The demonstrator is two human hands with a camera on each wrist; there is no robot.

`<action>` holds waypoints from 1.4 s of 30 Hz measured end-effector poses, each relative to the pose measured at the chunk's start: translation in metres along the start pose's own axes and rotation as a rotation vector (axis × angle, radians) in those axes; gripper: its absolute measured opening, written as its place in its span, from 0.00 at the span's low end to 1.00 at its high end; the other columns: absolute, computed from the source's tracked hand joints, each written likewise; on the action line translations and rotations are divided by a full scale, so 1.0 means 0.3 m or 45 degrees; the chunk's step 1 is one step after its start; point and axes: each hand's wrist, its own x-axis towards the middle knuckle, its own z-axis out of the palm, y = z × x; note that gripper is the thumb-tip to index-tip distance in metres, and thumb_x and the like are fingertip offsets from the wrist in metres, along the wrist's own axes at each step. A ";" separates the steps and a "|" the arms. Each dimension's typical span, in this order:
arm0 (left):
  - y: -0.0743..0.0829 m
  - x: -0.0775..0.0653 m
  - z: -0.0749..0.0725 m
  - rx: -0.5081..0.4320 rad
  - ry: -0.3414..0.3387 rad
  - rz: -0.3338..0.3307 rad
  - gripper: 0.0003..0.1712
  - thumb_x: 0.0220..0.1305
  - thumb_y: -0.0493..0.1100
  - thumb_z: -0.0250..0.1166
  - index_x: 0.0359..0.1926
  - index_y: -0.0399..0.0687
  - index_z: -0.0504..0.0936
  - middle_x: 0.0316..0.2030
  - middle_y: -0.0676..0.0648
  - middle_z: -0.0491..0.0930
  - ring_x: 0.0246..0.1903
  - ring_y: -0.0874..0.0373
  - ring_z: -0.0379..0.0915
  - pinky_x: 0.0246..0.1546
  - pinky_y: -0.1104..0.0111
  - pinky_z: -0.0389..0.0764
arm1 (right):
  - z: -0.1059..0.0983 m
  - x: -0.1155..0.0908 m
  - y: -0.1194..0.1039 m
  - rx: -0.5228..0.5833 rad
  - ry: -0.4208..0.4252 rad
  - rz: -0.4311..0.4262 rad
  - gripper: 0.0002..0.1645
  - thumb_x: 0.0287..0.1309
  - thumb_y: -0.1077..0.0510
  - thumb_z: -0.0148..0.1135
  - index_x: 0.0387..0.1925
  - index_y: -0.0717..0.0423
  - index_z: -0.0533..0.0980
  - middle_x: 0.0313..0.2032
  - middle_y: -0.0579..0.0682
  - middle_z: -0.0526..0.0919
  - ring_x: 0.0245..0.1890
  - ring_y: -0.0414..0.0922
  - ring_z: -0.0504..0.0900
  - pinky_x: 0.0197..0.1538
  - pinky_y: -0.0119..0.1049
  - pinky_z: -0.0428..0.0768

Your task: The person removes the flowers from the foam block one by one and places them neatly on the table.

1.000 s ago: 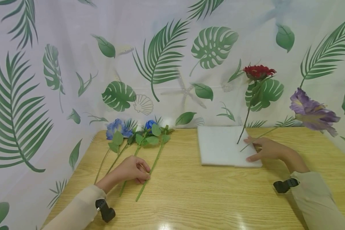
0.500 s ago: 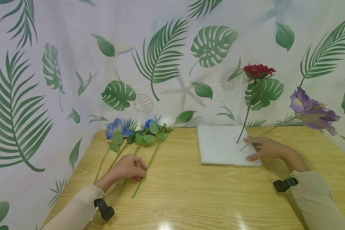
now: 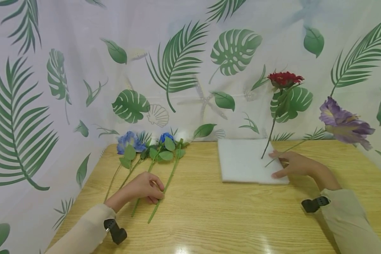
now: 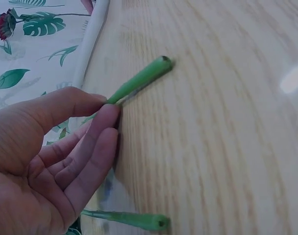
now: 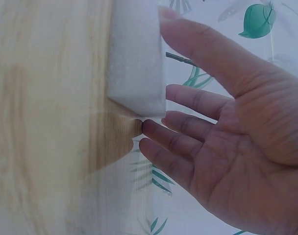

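Green stem (image 4: 144, 78) is pinched by the left hand (image 3: 143, 186), between the thumb and fingertips, on the left side of the tabletop (image 3: 209, 211). Its bare end is pointed to the near side, and its other end is turned to the far side. Whether it is lifted cannot be told. A second stem (image 4: 134, 219) is seen just to its left, partly hidden by the left hand. At the far left, a pale blue flower (image 3: 130, 143) and a deep blue flower (image 3: 166, 137) are set near each other, with green leaves (image 3: 165, 155) about them.

On the right, a white block (image 3: 247, 162) is touched at its right side by the right hand (image 3: 296, 164). That grip is spread, with the thumb and fingers held apart. A red flower (image 3: 285, 80) is stuck upright in the block, with a small lean to the right. A purple flower (image 3: 347, 123) is stuck there too, tilted far to the right.

Pale sleeves (image 3: 349, 215) are worn on both arms. Behind it all, a white cloth (image 3: 165, 21) is printed with big leaves.
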 end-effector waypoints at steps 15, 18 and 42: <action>-0.002 0.004 -0.007 -0.031 -0.039 0.022 0.13 0.60 0.38 0.73 0.43 0.35 0.84 0.27 0.45 0.87 0.24 0.56 0.84 0.31 0.61 0.88 | 0.003 0.005 0.011 -0.005 0.009 -0.008 0.56 0.55 0.48 0.77 0.73 0.73 0.58 0.73 0.79 0.52 0.72 0.76 0.56 0.70 0.68 0.63; -0.001 0.006 -0.007 -0.035 -0.040 0.026 0.14 0.61 0.38 0.73 0.44 0.34 0.83 0.27 0.45 0.87 0.24 0.56 0.84 0.31 0.61 0.88 | 0.004 0.005 0.014 -0.010 0.014 -0.005 0.57 0.55 0.47 0.77 0.73 0.72 0.59 0.73 0.78 0.53 0.72 0.75 0.57 0.70 0.67 0.63; 0.088 0.087 -0.030 0.094 0.055 0.153 0.27 0.63 0.41 0.73 0.59 0.33 0.78 0.38 0.40 0.82 0.32 0.50 0.84 0.36 0.58 0.88 | 0.002 0.007 0.015 0.026 0.002 -0.025 0.57 0.54 0.47 0.77 0.73 0.74 0.59 0.73 0.79 0.51 0.72 0.76 0.55 0.70 0.68 0.63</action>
